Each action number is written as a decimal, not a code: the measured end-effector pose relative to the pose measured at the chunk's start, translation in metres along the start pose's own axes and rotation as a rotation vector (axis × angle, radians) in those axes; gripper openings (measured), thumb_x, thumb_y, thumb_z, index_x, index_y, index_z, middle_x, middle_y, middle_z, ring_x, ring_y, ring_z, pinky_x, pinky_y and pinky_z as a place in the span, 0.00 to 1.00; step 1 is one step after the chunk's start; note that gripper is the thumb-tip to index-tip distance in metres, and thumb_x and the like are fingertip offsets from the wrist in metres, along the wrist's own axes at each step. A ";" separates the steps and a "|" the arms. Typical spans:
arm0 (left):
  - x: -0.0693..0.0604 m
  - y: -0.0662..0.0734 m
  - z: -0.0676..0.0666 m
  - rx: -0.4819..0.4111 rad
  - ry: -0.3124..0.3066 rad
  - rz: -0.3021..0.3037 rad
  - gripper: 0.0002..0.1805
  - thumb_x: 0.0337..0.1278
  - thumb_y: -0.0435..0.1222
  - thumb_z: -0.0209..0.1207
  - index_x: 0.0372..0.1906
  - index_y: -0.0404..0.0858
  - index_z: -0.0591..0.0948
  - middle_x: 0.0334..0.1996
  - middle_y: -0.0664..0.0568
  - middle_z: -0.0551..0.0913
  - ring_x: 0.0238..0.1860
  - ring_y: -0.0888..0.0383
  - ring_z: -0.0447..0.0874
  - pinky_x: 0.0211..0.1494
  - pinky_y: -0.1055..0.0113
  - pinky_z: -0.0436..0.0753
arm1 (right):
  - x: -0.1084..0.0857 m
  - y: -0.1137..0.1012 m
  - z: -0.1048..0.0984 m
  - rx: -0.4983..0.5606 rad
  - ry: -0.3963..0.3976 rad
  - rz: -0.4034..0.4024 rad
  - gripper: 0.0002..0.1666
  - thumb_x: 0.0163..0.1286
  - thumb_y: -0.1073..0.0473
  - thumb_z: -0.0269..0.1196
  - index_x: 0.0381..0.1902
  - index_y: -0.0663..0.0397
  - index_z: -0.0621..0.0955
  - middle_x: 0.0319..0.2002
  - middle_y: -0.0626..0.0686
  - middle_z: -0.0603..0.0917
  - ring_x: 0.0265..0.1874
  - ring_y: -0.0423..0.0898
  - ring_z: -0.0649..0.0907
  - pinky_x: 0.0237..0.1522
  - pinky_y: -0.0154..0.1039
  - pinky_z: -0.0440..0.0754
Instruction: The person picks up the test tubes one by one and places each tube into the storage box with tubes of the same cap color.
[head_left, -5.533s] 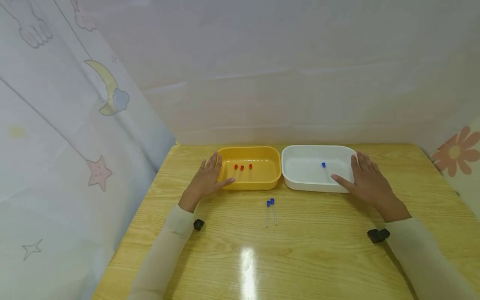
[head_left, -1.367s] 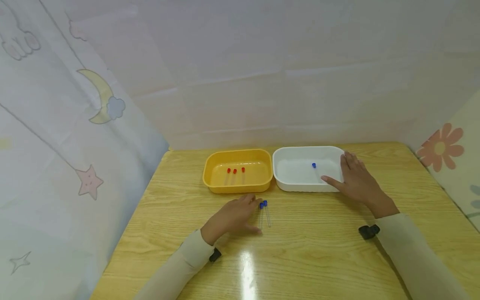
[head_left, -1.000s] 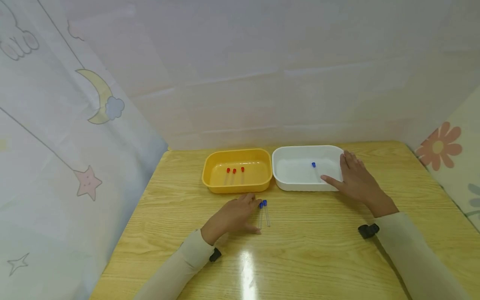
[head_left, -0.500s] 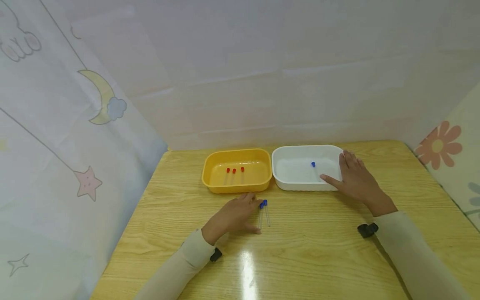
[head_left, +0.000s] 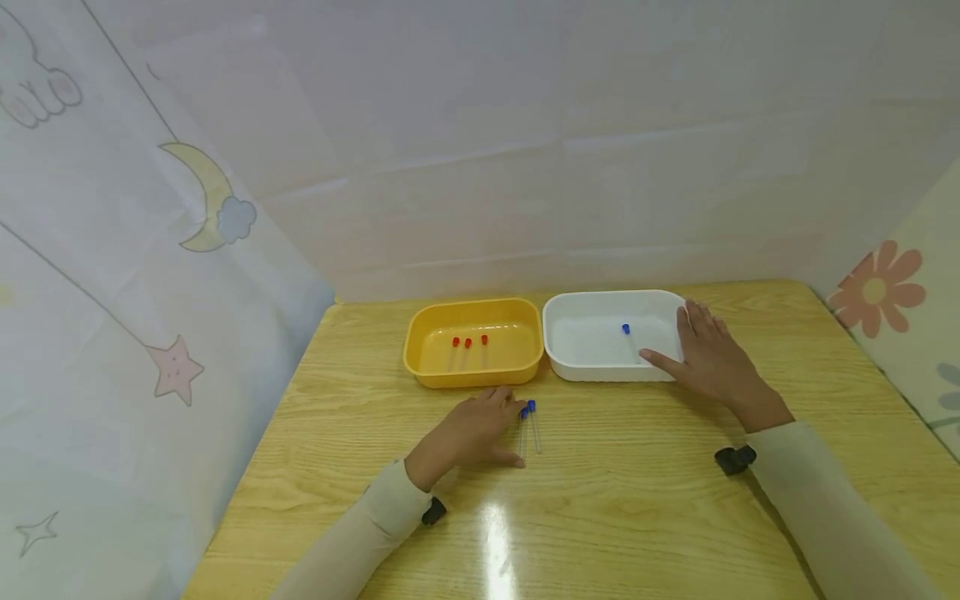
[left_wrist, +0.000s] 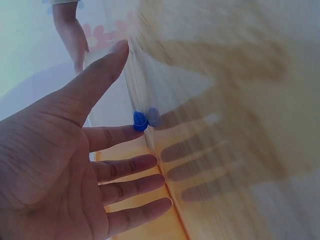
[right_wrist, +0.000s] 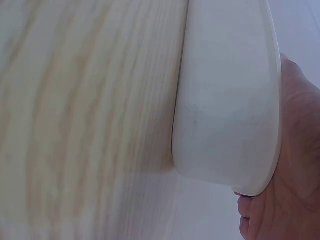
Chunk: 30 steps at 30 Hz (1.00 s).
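Note:
Two thin clear tubes with blue caps (head_left: pixel 532 406) lie side by side on the table, caps toward the trays. Over the left one my left hand (head_left: pixel 468 433) is spread, index fingertip at its blue cap (left_wrist: pixel 140 121) and thumb near its lower end. In the left wrist view those fingers are straight and not closed round the tube. My right hand (head_left: pixel 712 354) rests on the right end of the white tray (head_left: pixel 600 373), thumb over its front rim. The right wrist view shows the palm against the tray's side (right_wrist: pixel 225 110); most fingers are hidden there.
A yellow tray (head_left: pixel 472 379) stands left of the white one, touching or nearly touching it, with 3 red-capped tubes (head_left: pixel 468 342) inside. One blue-capped tube (head_left: pixel 626 329) lies in the white tray. The wooden table (head_left: pixel 637 500) meets a pale printed curtain (head_left: pixel 570 167) behind.
Since the oldest frame, my left hand has moved from the yellow tray's left end to the loose tubes. Over the last second both hands are almost still. The right hand stays at the white tray.

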<state>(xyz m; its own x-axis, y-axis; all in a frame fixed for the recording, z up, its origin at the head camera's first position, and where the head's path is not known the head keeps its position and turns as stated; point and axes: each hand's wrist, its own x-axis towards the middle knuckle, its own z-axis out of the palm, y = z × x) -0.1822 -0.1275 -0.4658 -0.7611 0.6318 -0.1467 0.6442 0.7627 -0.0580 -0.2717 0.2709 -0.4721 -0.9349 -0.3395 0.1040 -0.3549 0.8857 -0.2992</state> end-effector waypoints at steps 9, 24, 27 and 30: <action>0.000 0.003 -0.001 0.008 -0.006 -0.020 0.53 0.51 0.73 0.60 0.77 0.46 0.67 0.62 0.51 0.69 0.60 0.55 0.70 0.56 0.61 0.81 | 0.000 0.000 -0.001 0.004 -0.001 0.005 0.66 0.72 0.25 0.51 0.76 0.80 0.45 0.78 0.75 0.39 0.77 0.71 0.41 0.75 0.67 0.36; -0.002 0.006 -0.002 -0.006 0.003 -0.020 0.51 0.53 0.71 0.60 0.72 0.41 0.71 0.59 0.51 0.70 0.57 0.56 0.71 0.54 0.64 0.81 | 0.001 0.005 0.004 -0.002 -0.007 0.008 0.67 0.72 0.24 0.50 0.76 0.80 0.43 0.78 0.75 0.38 0.77 0.72 0.41 0.75 0.66 0.35; -0.002 0.006 -0.002 -0.025 0.005 -0.016 0.51 0.54 0.71 0.61 0.72 0.39 0.70 0.60 0.50 0.70 0.58 0.55 0.71 0.58 0.63 0.80 | 0.002 0.005 0.003 0.001 -0.006 0.009 0.68 0.72 0.24 0.51 0.76 0.79 0.43 0.78 0.75 0.38 0.77 0.72 0.41 0.75 0.67 0.35; -0.003 0.006 -0.003 -0.059 0.008 -0.013 0.51 0.55 0.70 0.61 0.72 0.38 0.69 0.61 0.50 0.71 0.59 0.55 0.71 0.61 0.63 0.78 | 0.002 0.004 0.003 0.002 -0.008 0.011 0.68 0.72 0.24 0.50 0.76 0.79 0.43 0.78 0.75 0.38 0.77 0.71 0.41 0.75 0.66 0.35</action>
<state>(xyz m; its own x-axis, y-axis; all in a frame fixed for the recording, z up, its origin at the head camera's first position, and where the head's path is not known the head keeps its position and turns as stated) -0.1763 -0.1245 -0.4627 -0.7703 0.6223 -0.1388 0.6286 0.7778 -0.0013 -0.2748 0.2733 -0.4762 -0.9385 -0.3324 0.0935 -0.3449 0.8888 -0.3017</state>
